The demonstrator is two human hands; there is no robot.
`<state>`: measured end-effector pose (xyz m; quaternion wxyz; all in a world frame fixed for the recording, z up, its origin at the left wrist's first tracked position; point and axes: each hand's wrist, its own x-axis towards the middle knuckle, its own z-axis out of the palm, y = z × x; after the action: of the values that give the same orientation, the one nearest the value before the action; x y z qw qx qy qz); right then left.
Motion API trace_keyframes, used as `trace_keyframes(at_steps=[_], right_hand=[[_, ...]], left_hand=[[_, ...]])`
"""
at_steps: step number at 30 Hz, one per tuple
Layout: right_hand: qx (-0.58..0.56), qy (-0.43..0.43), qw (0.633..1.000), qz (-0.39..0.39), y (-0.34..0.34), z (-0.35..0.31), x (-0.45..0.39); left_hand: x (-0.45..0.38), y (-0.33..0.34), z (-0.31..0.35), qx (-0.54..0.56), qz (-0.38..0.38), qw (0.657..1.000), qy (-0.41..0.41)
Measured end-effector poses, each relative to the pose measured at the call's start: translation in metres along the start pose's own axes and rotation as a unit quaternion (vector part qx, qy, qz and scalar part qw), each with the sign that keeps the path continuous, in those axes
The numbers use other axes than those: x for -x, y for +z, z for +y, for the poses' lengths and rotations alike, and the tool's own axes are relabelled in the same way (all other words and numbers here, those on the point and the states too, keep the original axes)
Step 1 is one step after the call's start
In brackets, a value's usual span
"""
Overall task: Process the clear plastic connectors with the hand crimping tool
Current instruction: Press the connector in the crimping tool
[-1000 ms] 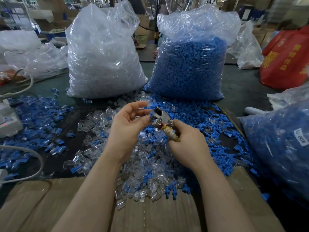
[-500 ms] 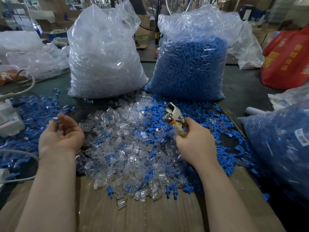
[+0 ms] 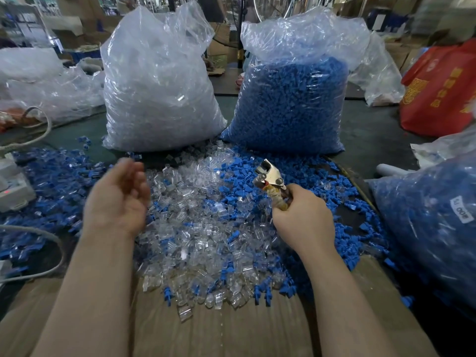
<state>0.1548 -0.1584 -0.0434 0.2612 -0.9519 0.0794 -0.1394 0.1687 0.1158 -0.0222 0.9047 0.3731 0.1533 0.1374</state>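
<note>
Hands first: both of mine hover over the heap of clear plastic connectors (image 3: 203, 222), which spreads across the cardboard sheet (image 3: 219, 331) with loose blue pieces mixed in. Behind it stand the bag of clear parts (image 3: 157, 86) and the bag of blue parts (image 3: 291, 99). My left hand (image 3: 117, 199) is empty, palm up and fingers slack, blurred at the tips. My right hand (image 3: 305, 219) is clenched round the handles of the hand crimping tool (image 3: 269, 177), its metal head raised and pointing away from me. I judge I am between pieces: next I need to pinch one clear connector from the heap and seat it in the tool's head.
</note>
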Motion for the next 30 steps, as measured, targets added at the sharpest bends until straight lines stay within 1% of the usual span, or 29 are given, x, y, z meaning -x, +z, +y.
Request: trace_keyframes(at_steps=[1,2,3,4,5,6,7,8,9,11,13,15,18,19,20,21,24,25,27,30], right_hand=[[-0.003,0.001,1.0,0.001,0.0,0.0,0.0],[-0.004,0.001,1.0,0.0,0.0,-0.001,-0.001],[-0.005,0.002,1.0,0.0,0.0,-0.001,-0.001],[-0.006,0.003,1.0,0.0,0.0,-0.002,-0.002],[-0.006,0.002,1.0,0.0,0.0,-0.002,-0.002],[-0.006,-0.002,1.0,0.0,0.0,-0.001,-0.002],[-0.006,-0.007,1.0,0.0,0.001,-0.001,-0.002],[-0.007,-0.011,1.0,0.001,0.001,-0.001,-0.002],[-0.009,-0.014,1.0,0.001,0.001,-0.001,-0.001],[-0.016,-0.016,1.0,0.0,0.001,-0.002,-0.001],[-0.02,-0.019,1.0,-0.002,0.002,-0.003,-0.001],[-0.02,-0.022,1.0,-0.003,0.002,-0.003,-0.001],[-0.025,-0.027,0.999,-0.005,0.003,-0.003,-0.001],[-0.029,-0.029,0.999,-0.007,0.003,-0.004,-0.001],[-0.037,-0.031,0.999,-0.011,0.003,-0.004,-0.001],[-0.049,-0.036,0.998,-0.018,0.003,-0.004,0.0],[-0.112,-0.063,0.991,-0.036,0.002,-0.007,0.002],[-0.139,-0.073,0.987,-0.041,0.001,-0.009,0.003],[-0.192,-0.094,0.975,-0.054,0.0,-0.011,0.005],[-0.223,-0.116,0.966,-0.067,-0.001,-0.013,0.006]], left_hand=[[0.01,0.013,-0.003,-0.144,-0.036,0.989,0.01],[0.016,0.022,-0.009,-0.291,-0.096,0.952,0.027],[0.024,0.031,-0.014,-0.413,-0.168,0.894,0.039],[0.03,0.039,-0.02,-0.497,-0.238,0.833,0.039],[0.035,0.043,-0.025,-0.553,-0.291,0.78,0.025],[0.039,0.045,-0.03,-0.598,-0.328,0.731,0.008],[0.041,0.046,-0.034,-0.633,-0.354,0.689,-0.004],[0.042,0.047,-0.038,-0.659,-0.364,0.658,-0.011],[0.041,0.047,-0.042,-0.68,-0.369,0.633,-0.01],[0.04,0.048,-0.046,-0.714,-0.373,0.593,0.006],[0.041,0.05,-0.049,-0.739,-0.365,0.566,0.023],[0.043,0.053,-0.051,-0.758,-0.351,0.548,0.046],[0.043,0.055,-0.056,-0.773,-0.342,0.53,0.068],[0.043,0.055,-0.057,-0.772,-0.341,0.531,0.072],[0.043,0.054,-0.057,-0.765,-0.337,0.543,0.072],[0.043,0.054,-0.057,-0.751,-0.331,0.568,0.069],[0.043,0.054,-0.054,-0.678,-0.295,0.667,0.088],[0.044,0.055,-0.054,-0.655,-0.285,0.693,0.1],[0.046,0.058,-0.055,-0.621,-0.274,0.726,0.11],[0.049,0.061,-0.055,-0.596,-0.269,0.747,0.118]])
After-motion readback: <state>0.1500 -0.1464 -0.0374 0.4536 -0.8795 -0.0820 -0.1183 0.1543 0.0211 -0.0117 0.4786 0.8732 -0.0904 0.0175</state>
